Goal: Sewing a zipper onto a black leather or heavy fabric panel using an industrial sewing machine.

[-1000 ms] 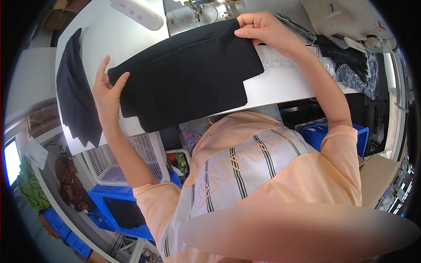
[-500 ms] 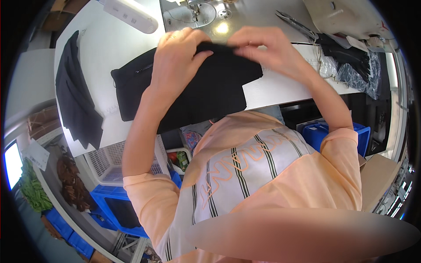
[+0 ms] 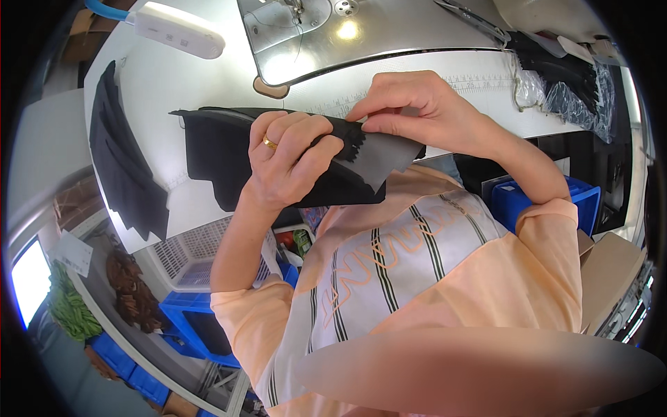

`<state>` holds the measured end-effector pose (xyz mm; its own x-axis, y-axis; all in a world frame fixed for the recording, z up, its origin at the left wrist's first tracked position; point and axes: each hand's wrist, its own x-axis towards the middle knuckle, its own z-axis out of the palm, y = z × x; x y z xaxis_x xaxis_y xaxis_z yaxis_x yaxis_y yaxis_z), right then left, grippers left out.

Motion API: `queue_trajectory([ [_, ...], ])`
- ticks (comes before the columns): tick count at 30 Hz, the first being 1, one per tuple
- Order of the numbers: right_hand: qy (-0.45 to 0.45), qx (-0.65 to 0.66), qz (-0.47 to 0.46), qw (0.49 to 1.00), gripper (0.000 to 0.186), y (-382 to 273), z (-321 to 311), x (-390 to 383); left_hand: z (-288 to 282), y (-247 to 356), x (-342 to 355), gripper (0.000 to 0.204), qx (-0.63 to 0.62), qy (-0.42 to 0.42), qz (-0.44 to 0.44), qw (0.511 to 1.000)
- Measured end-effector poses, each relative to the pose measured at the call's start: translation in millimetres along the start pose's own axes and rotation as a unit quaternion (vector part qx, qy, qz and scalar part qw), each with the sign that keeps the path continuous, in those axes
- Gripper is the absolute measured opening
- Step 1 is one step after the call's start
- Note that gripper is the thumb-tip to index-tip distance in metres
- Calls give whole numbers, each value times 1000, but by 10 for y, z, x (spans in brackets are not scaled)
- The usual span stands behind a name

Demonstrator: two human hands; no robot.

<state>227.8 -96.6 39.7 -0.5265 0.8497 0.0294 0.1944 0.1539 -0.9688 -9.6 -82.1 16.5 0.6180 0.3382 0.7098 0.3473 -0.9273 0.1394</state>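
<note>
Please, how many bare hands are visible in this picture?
2: the left hand, wearing a gold ring, grips the folded black fabric piece near its middle; the right hand pinches it farther right. No other hands show.

Sewing workshop with sewing machine [image 3: 396, 29]

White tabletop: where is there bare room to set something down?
Bare: the tabletop between the dark cloth at left and the held black fabric, below the white device. Crowded: the right end, with black material and clear plastic, and the middle, around the left hand and right hand.
</note>
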Motion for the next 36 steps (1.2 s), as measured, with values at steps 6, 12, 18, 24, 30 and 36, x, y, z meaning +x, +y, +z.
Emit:
queue_trajectory([
  [6, 3, -124, -97, 988, 8, -2, 37, 49, 12, 8, -15, 23, -9, 2, 12, 1000],
  [12, -95, 56, 74, 991, 5, -23, -145, 94, 48, 0, -30, 22, -22, -2, 11, 1000],
  [18, -103, 371, 231, 893, 11, -2, -161, 112, 48, 5, -20, 36, 1, -23, 1, 1000],
  [24, -138, 202, 231, 942, 17, -21, -243, 112, 46, 28, -29, 39, 13, -31, 9, 999],
  [30, -124, 184, 216, 951, 19, 51, -244, 89, 70, 19, -31, 35, 1, -36, -1, 999],
  [36, -104, 178, 214, 955, 19, 43, -250, 95, 41, -41, -49, 38, 0, -38, -17, 999],
])
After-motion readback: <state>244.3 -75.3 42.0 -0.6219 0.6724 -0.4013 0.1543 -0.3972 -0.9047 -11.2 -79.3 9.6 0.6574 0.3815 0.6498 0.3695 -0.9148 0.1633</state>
